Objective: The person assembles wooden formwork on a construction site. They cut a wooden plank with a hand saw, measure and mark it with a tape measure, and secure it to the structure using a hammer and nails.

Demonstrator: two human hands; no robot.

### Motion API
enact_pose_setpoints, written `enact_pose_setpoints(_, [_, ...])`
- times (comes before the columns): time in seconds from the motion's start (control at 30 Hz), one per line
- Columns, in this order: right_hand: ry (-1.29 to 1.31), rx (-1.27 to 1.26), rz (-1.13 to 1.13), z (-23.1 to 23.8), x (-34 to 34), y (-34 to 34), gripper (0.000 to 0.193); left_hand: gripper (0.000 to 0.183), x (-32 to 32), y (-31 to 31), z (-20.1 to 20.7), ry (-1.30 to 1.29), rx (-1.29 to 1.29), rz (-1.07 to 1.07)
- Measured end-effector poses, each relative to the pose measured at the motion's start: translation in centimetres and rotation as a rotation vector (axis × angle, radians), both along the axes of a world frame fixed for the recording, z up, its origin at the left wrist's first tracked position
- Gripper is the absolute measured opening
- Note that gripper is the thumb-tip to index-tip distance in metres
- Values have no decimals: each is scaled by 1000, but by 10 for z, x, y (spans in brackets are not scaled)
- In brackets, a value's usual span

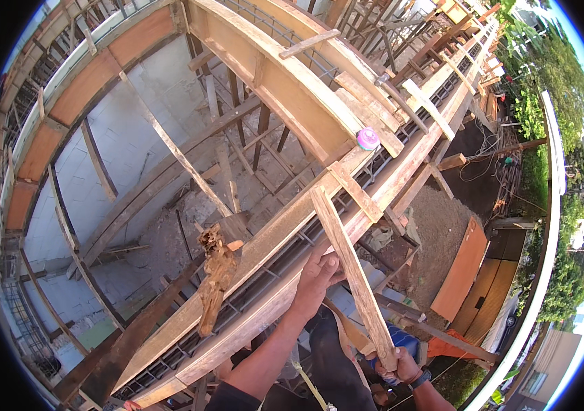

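Observation:
A long rough wooden strip (350,264) leans on the beam formwork, its upper end near a short crosspiece (355,190). My right hand (401,370), wearing a dark wristband, is closed around the strip's lower end. My left hand (314,282) grips the top edge of the near formwork board (271,301), beside the strip, its fingers bent and partly hidden. Steel reinforcing bars (275,270) run in the trough between the two formwork boards. A pink round spool-like item (368,138) sits on the formwork beyond the crosspiece.
A gnarled wood chunk (216,277) rests by the far board. Loose planks (367,109) and what looks like a hammer (405,106) lie further along. Props and braces (175,144) stand in the deep space at left. Gravel (436,236) and orange-brown panels (460,270) lie below right.

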State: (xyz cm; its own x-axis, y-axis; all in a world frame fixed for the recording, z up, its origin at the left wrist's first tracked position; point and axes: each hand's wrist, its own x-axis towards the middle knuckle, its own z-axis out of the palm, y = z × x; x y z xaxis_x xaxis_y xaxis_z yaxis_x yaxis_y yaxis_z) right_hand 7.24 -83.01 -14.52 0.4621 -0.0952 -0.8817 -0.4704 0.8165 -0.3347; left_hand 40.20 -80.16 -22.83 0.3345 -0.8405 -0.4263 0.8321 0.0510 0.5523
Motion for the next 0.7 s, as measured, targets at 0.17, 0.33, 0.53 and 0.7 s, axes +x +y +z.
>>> enact_pose_setpoints(0.17, [271,-296,141,46,-14,20,48,37,-14,54,-13,204,283,41])
enact_pose_setpoints(0.33, [166,-526,-101,52,-40,3,29,42,-38,175,-60,549,335,31])
enact_pose_setpoints(0.53, [-60,-725,-175,12,69,-4,40,52,-82,254,-67,798,459,131])
enact_pose_setpoints(0.7, [-290,-676,-36,-46,167,36,39,53,-157,302,-100,828,756,212])
